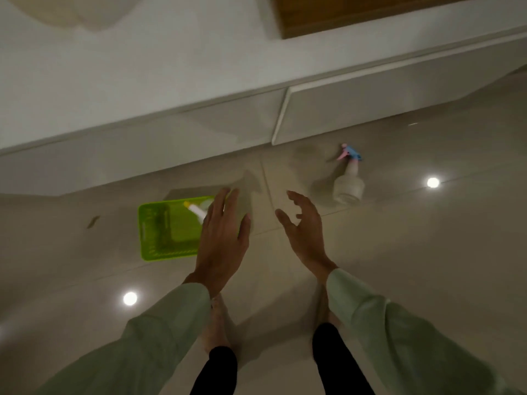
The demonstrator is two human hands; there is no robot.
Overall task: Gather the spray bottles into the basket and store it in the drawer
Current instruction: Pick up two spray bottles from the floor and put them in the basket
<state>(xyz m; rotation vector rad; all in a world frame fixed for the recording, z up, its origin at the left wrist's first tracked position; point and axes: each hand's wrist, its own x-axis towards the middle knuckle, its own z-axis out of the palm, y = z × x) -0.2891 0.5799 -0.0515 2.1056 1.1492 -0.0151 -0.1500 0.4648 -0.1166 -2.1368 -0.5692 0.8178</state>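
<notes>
Head view is looking down at a glossy tiled floor in front of a white cabinet with drawers. The left hand is hovering over the right end of the green basket, fingers spread wide and holding nothing. The right hand is hanging beside it, fingers loosely curled open, also empty. A spray bottle with a yellow tip is lying inside the basket. Another spray bottle, pink-and-blue headed, is standing on the floor near the drawers, apart from both hands.
</notes>
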